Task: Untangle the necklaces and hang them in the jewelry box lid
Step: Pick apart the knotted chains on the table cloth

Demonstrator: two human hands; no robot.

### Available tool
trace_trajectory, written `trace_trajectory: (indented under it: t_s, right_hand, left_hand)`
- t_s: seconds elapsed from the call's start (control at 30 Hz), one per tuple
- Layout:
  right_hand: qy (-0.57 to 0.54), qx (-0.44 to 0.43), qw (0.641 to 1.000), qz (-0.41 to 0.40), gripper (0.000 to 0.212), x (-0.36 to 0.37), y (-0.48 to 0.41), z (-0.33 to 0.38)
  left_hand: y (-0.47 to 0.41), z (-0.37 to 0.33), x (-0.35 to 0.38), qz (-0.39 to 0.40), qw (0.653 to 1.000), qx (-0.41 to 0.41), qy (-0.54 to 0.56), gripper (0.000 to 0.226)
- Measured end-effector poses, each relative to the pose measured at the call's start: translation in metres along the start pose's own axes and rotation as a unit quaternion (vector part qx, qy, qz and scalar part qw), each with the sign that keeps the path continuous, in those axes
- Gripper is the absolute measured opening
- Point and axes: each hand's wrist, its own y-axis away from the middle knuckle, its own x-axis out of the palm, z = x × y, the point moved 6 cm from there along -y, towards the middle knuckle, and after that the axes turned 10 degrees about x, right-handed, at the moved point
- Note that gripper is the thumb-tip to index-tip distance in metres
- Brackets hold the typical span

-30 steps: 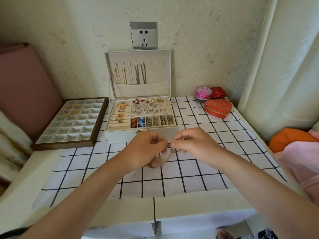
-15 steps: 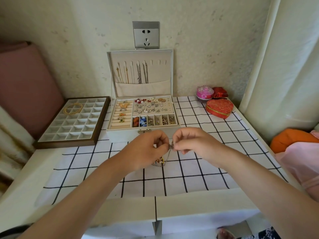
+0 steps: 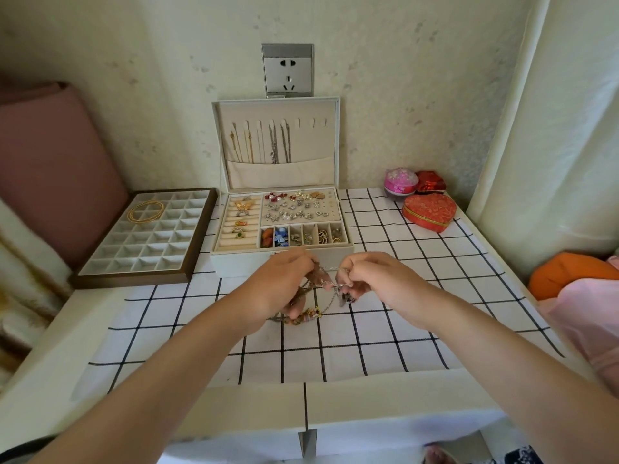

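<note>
A white jewelry box [image 3: 234,262] stands open against the wall, its upright lid [image 3: 331,142] holding several gold and silver necklaces [image 3: 274,145] on hooks above a fabric pocket. Just in front of the box my left hand [image 3: 284,286] and my right hand [image 3: 378,279] pinch a tangled bunch of necklaces [image 3: 330,286] between them. A silver chain stretches between the fingertips. Loops and a colourful beaded strand [image 3: 308,314] droop onto the checked cloth under my left hand. Part of the tangle is hidden by my fingers.
A brown-framed divider tray [image 3: 140,279] with a gold bangle [image 3: 146,211] lies left of the box. At the back right sit a red heart-shaped box [image 3: 430,211], a pink round box [image 3: 400,182] and a red box [image 3: 432,185]. Orange and pink fabric [image 3: 569,272] lies at the right edge.
My hands have drawn slightly apart, stretching a silver chain between them. More of the tangle now hangs down beneath my left hand.
</note>
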Motion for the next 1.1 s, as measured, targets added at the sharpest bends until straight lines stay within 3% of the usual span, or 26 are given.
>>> trace_trajectory:
  t_s: [0.1,0.33,0.37,0.43,0.53,0.63,0.83,0.97,1.1]
  right_hand:
    - [-0.079,-0.027,0.995,-0.049,0.021,-0.008,-0.001,0.000]
    - [-0.389,-0.016,0.919,0.064,0.017,-0.010,0.002,0.003]
    - [-0.384,-0.018,0.922,0.052,0.018,-0.014,0.002,0.003]
    - [-0.280,-0.022,0.960,-0.005,0.012,-0.019,0.002,0.003]
    - [-0.083,-0.010,0.996,-0.026,0.030,-0.008,0.003,0.000]
    - [0.026,-0.026,0.999,-0.026,0.009,0.006,0.008,0.000]
    - [0.063,-0.015,0.991,-0.115,0.010,-0.009,0.008,0.001]
    - [0.070,-0.018,0.992,-0.101,0.017,-0.011,0.010,0.004]
    - [0.038,-0.003,0.996,-0.075,0.037,-0.009,0.009,0.003]
  left_hand:
    - [-0.002,0.004,0.002,0.007,1.000,-0.005,-0.006,0.025]
    - [-0.003,0.010,-0.003,-0.003,1.000,-0.018,-0.011,0.024]
    - [-0.002,0.010,-0.004,-0.003,1.000,-0.021,-0.005,0.024]
    - [-0.001,0.006,-0.005,0.009,1.000,-0.013,0.013,0.023]
    - [0.001,-0.006,0.000,0.043,0.999,0.015,0.018,0.023]
    - [0.004,-0.009,0.005,0.064,0.997,0.021,-0.034,0.024]
    - [0.002,-0.002,0.001,0.045,0.996,0.015,-0.080,0.018]
    - [-0.001,0.003,0.003,0.059,0.993,0.004,-0.098,0.021]
    - [-0.003,0.004,0.004,0.063,0.993,0.009,-0.100,0.020]
